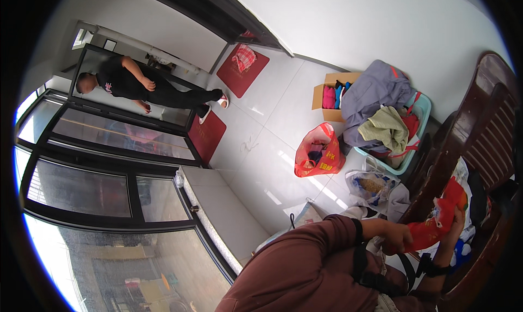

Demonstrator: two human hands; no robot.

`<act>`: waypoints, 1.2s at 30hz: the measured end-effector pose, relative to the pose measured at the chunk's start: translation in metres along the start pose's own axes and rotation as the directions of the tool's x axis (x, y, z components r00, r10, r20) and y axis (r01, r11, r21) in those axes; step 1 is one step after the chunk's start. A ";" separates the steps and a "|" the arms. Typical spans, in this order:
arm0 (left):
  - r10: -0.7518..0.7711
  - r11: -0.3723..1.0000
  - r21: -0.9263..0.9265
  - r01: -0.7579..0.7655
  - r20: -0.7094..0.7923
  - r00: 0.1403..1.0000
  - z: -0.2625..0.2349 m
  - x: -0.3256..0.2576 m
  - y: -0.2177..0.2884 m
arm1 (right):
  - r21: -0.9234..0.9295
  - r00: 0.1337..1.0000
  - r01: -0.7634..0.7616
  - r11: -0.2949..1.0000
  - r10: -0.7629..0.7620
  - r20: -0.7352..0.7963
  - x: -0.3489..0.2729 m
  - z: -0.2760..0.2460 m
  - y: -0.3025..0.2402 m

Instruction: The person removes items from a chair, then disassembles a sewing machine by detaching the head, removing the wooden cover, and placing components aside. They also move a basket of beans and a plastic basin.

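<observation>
Clearly, both hands meet on one thing: a red bag (426,234) spans the gap between them, so it lies just to the right of the left hand (399,237) and to the left of the right hand (455,225). The left fingers look clamped on its lower end; the right hand appears closed along its side, though the bag hides part of that grip. Neither hand is clearly nearer, as both touch it.

Its long axis slants from the left hand up and rightward, and the upper end points past the right fingertips, towards the dark wooden chair (493,116) beyond the grip. The bag looks creased and bent along that line; which end is its mouth, I cannot tell.

Near the left hand, up and leftward from it, sits a clear plastic bag (373,185). Farther the same way stands a red shopping bag (327,167), well apart from both hands.
</observation>
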State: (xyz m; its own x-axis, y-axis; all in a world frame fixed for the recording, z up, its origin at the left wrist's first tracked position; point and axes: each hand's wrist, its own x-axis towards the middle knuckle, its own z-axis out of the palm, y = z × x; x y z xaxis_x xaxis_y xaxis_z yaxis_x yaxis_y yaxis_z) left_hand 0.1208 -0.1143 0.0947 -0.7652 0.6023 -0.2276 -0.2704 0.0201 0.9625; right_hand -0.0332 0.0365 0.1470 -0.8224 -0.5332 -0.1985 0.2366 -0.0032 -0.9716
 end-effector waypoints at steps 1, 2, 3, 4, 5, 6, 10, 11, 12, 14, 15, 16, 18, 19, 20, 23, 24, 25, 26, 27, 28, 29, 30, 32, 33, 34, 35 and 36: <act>-0.058 0.996 -0.066 0.058 -0.006 0.998 -0.002 -0.002 -0.003 | 0.090 0.997 -0.077 0.993 0.077 0.009 0.004 -0.003 -0.010; -0.073 0.988 -0.133 0.072 0.004 0.997 -0.003 -0.002 -0.005 | 0.181 0.990 -0.138 0.974 0.132 0.047 0.005 -0.005 -0.015; -0.079 0.988 -0.140 0.068 -0.069 0.994 -0.003 -0.003 -0.007 | 0.208 0.985 -0.163 0.965 0.170 -0.018 0.005 -0.008 -0.017; -0.043 0.989 -0.143 0.024 -0.132 0.990 -0.005 -0.004 -0.009 | 0.240 0.980 -0.169 0.956 0.188 -0.060 0.006 -0.011 -0.019; -0.023 0.993 -0.118 0.000 -0.194 0.981 -0.006 -0.005 -0.012 | 0.298 0.975 -0.174 0.939 0.206 -0.080 0.006 -0.015 -0.019; -0.041 0.979 -0.201 -0.005 -0.222 0.974 -0.007 -0.006 -0.013 | 0.210 0.950 -0.205 0.956 0.245 -0.192 0.006 -0.018 -0.019; -0.168 0.920 -0.386 0.061 -0.250 0.953 -0.013 -0.010 -0.009 | 0.099 0.975 -0.222 0.970 0.218 0.050 0.005 -0.027 -0.034; -0.199 0.906 -0.415 0.086 -0.238 0.951 -0.015 -0.013 -0.006 | 0.077 0.975 -0.211 0.975 0.203 0.093 0.005 -0.025 -0.041; -0.203 0.881 -0.470 0.062 -0.256 0.945 -0.017 -0.016 -0.003 | 0.057 0.970 -0.213 0.976 0.203 0.136 0.004 -0.023 -0.049; -0.197 0.829 -0.559 0.010 -0.277 0.940 -0.020 -0.019 0.002 | -0.071 0.974 -0.153 0.986 0.162 0.160 0.004 -0.016 -0.070; -0.183 0.736 -0.675 -0.053 -0.273 0.944 -0.021 -0.021 0.002 | -0.150 0.975 -0.140 0.979 0.162 0.150 0.003 -0.014 -0.082; -0.108 0.599 -0.788 -0.143 -0.256 0.961 -0.024 -0.023 0.001 | -0.105 0.959 -0.145 0.984 0.166 0.229 0.002 -0.013 -0.093; 0.036 0.499 -0.843 -0.203 -0.213 0.976 -0.031 -0.022 -0.007 | -0.343 0.976 -0.160 0.926 0.199 0.083 -0.007 -0.001 -0.092; 0.024 0.474 -0.849 -0.232 -0.252 0.968 -0.029 -0.023 -0.012 | -0.277 0.927 -0.164 0.947 0.244 0.286 -0.010 0.002 -0.091; -0.012 0.358 -0.900 -0.249 -0.272 0.962 -0.031 -0.019 -0.017 | -0.327 0.884 -0.065 0.943 0.206 0.420 -0.014 0.010 -0.081; 0.020 0.201 -0.925 -0.323 -0.325 0.945 -0.031 -0.007 -0.026 | -0.476 0.807 0.252 0.843 0.089 0.584 -0.028 0.042 -0.031; 0.078 0.105 -0.921 -0.375 -0.368 0.926 -0.031 -0.005 -0.027 | -0.573 0.781 0.203 0.794 0.221 0.584 -0.034 0.049 -0.019; -0.080 0.002 -0.905 -0.425 -0.424 0.902 -0.029 -0.006 -0.027 | -0.613 0.746 0.187 0.768 0.295 0.598 -0.042 0.054 -0.009; -0.244 -0.019 -0.879 -0.476 -0.458 0.855 -0.031 -0.005 -0.028 | -0.642 0.744 0.152 0.752 0.340 0.575 -0.050 0.057 0.001; -0.245 0.069 -0.827 -0.559 -0.557 0.794 -0.031 -0.006 -0.028 | -0.642 0.741 0.124 0.757 0.360 0.567 -0.059 0.061 0.013; -0.244 0.088 -0.832 -0.547 -0.551 0.798 -0.033 -0.007 -0.030 | -0.655 0.725 0.063 0.753 0.417 0.549 -0.067 0.060 0.023; -0.137 0.059 -0.834 -0.548 -0.551 0.823 -0.036 -0.008 -0.033 | -0.639 0.730 0.099 0.763 0.381 0.568 -0.073 0.057 0.032; -0.171 0.074 -0.857 -0.510 -0.515 0.840 -0.039 -0.011 -0.037 | -0.639 0.727 0.103 0.762 0.381 0.572 -0.079 0.053 0.039; -0.224 0.028 -0.863 -0.505 -0.497 0.838 -0.045 -0.012 -0.047 | -0.679 0.704 0.081 0.729 0.441 0.557 -0.088 0.047 0.052; -0.213 -0.002 -0.863 -0.505 -0.493 0.844 -0.047 -0.012 -0.053 | -0.677 0.707 0.088 0.731 0.433 0.559 -0.092 0.045 0.057; -0.305 0.000 -0.841 -0.541 -0.515 0.801 -0.049 -0.011 -0.058 | -0.691 0.704 0.076 0.719 0.452 0.548 -0.095 0.043 0.060; -0.360 0.066 -0.828 -0.557 -0.540 0.760 -0.051 -0.011 -0.062 | -0.698 0.702 0.064 0.713 0.465 0.540 -0.097 0.041 0.063; -0.419 0.135 -0.814 -0.566 -0.564 0.712 -0.053 -0.012 -0.065 | -0.694 0.700 0.032 0.719 0.480 0.529 -0.099 0.039 0.065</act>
State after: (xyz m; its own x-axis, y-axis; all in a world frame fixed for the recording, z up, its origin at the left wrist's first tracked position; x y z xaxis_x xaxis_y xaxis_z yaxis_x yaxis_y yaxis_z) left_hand 0.1171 -0.1650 0.0273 -0.7609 -0.0299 -0.6482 -0.0790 -0.9872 0.1383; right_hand 0.0838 0.0558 0.1089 -0.1884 -0.8223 -0.5370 -0.2152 0.5681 -0.7943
